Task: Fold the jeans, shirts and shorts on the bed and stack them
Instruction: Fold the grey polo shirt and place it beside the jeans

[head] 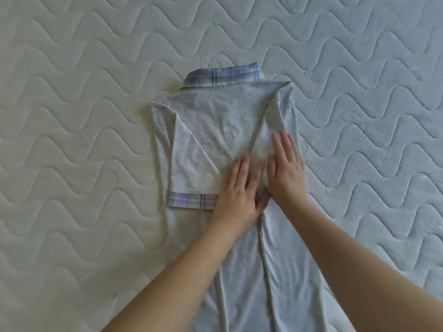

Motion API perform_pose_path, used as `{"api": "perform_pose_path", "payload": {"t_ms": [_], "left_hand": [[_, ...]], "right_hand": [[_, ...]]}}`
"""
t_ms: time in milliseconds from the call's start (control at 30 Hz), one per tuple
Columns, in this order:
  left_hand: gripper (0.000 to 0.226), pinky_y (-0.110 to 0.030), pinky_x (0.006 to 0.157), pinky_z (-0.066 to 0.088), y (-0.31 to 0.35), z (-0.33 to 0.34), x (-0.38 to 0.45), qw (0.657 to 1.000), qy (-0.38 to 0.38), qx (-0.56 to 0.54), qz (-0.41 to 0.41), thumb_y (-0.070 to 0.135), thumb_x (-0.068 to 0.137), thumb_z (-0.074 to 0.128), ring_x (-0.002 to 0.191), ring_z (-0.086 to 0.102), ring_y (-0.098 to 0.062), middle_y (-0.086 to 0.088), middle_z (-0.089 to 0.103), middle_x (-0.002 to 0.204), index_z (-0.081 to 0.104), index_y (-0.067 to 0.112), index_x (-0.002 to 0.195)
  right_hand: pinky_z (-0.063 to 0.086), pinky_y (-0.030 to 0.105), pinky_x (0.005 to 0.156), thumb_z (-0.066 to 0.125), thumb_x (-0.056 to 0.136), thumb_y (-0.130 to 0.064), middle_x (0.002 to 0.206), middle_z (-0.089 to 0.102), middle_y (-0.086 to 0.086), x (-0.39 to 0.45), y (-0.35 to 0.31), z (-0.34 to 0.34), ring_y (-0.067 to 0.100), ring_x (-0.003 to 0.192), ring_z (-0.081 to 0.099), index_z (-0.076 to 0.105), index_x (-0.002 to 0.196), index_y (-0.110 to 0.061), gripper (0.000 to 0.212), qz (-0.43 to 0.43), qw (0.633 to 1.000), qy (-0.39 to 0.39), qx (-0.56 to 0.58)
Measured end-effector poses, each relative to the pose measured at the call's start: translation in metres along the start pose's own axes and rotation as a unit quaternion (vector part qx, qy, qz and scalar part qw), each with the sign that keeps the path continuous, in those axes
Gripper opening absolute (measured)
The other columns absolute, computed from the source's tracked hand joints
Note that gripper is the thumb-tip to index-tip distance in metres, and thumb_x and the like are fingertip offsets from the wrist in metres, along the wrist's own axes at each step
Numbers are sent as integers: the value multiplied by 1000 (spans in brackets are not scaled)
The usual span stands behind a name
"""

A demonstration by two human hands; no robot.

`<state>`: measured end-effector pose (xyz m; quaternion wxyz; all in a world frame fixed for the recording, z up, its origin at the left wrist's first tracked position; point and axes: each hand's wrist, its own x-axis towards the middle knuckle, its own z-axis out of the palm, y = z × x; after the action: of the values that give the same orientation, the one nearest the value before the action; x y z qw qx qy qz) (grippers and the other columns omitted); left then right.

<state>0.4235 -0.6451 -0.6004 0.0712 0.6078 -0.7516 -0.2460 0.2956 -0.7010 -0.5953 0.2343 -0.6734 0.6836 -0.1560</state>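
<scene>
Grey shirt [223, 125] flat on bed [72, 116], sides folded in. Left hand [239, 192] and right hand [286, 168] press it, fingers straight, grasping nothing.

My grey shirt [223, 121] lies flat on the quilted bed [72, 116], plaid collar [225, 76] at its far end. Both sleeves are folded in over its middle. My left hand [239, 192] and right hand [285, 171] press flat there, side by side.

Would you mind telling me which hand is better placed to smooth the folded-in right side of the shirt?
Right hand: it already lies flat on that right flap of the grey shirt; the left hand rests at the middle.
</scene>
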Motion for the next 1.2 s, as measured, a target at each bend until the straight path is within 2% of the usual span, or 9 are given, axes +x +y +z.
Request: {"api": "perform_pose_path", "payload": {"t_ms": [233, 400, 567, 667, 733, 867, 933, 1033, 1200], "left_hand": [[59, -42, 118, 27, -6, 7, -7, 987, -5, 150, 48, 37, 99, 35, 148, 24, -17, 0, 25, 160, 28, 17, 154], [56, -42, 120, 22, -21, 6, -12, 984, -28, 162, 64, 35, 102, 25, 150, 15, -15, 0, 17, 163, 20, 17, 156], [58, -44, 122, 13, -22, 11, -11, 983, -67, 160, 65, 36, 103, 18, 151, 1, -18, -1, 0, 165, 2, 23, 157], [59, -44, 122, 10, -23, 11, -9, 983, -80, 158, 56, 36, 101, 16, 151, 1, -18, 0, -4, 164, -1, 25, 157], [60, -44, 122, 4, -21, 14, -9, 983, -81, 159, 47, 37, 100, 11, 151, -4, -17, 2, -11, 164, -7, 26, 156], [64, -44, 122, 2, -14, 20, -8, 983, -83, 163, 15, 39, 98, 16, 150, -11, -16, 3, -15, 163, -12, 27, 155], [67, -45, 123, 4, -14, 21, -7, 984, -85, 154, 3, 39, 97, 22, 151, -9, -16, 5, -10, 164, -8, 28, 155], [66, -43, 121, -6, -15, 21, -4, 981, -105, 164, 4, 41, 96, 15, 146, -26, -13, 8, -28, 159, -22, 31, 151], [66, -45, 119, -14, -3, 21, -4, 966, -126, 226, -28, 42, 100, 16, 143, -34, -17, 4, -38, 155, -29, 30, 147]], "right_hand": [[-5, 26, 120, 20, 103, -43, 164, 8, -5, 59, 22, -5, 7, 150, -1, 13, 157, -22, 58, -110, 980, -104, -132], [-12, 28, 119, 8, 98, -63, 164, -9, -11, 92, 44, -2, 5, 148, -13, -7, 156, -28, 70, -69, 967, -148, -195], [-12, 31, 120, 8, 101, -57, 164, -7, -7, 102, 43, -12, 7, 149, -13, -3, 156, -28, 64, -59, 963, -149, -217], [-8, 32, 122, 18, 104, -44, 165, 2, 1, 94, 29, -11, 13, 151, -4, 10, 157, -17, 60, -54, 974, -86, -201], [-3, 33, 123, 22, 105, -39, 164, 1, 2, 88, 21, -8, 15, 151, -1, 12, 156, -12, 59, -90, 974, -49, -203], [3, 35, 123, 26, 105, -41, 163, 10, -3, 69, 40, -8, 15, 151, 8, 15, 156, -19, 57, -192, 949, -100, -228], [-4, 32, 122, 23, 104, -48, 164, 8, -8, 61, 58, -12, 12, 151, 3, 11, 157, -24, 60, -129, 958, -116, -227], [-14, 27, 118, 17, 104, -50, 164, -1, -8, 48, 73, -18, 11, 151, -6, 1, 157, -26, 61, -49, 969, -107, -215], [0, 35, 122, 25, 101, -45, 164, 4, -3, -22, 67, -30, 14, 151, 1, 10, 157, -21, 63, -73, 977, -89, -179]]}}
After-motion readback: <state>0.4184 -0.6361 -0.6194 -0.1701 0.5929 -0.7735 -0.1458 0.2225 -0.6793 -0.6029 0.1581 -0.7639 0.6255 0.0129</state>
